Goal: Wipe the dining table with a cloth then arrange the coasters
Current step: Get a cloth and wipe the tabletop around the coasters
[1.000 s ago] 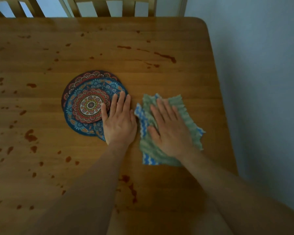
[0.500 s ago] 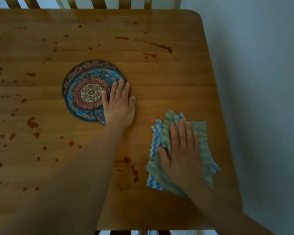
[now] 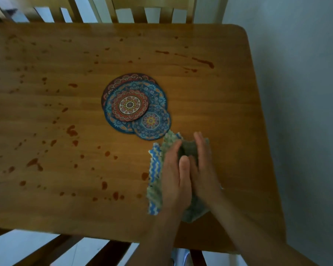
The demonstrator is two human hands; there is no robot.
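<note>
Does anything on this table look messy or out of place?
Yes. Reddish-brown spots spatter the table, thickest on its left half. The coasters lie in a skewed, overlapping pile, a small blue coaster jutting toward the cloth.

Green cloth [image 3: 155,189], blue zigzag edge, blue-red mandala coasters [image 3: 131,106], red-spotted brown table [image 3: 46,208]

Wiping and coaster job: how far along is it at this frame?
Done: little; reddish-brown stains cover most of the wooden table. In hand: left hand and right hand both touch the green cloth with blue zigzag edge. Left: wiping the stains, then arranging the round mandala coasters, which lie overlapped in one pile.
</note>
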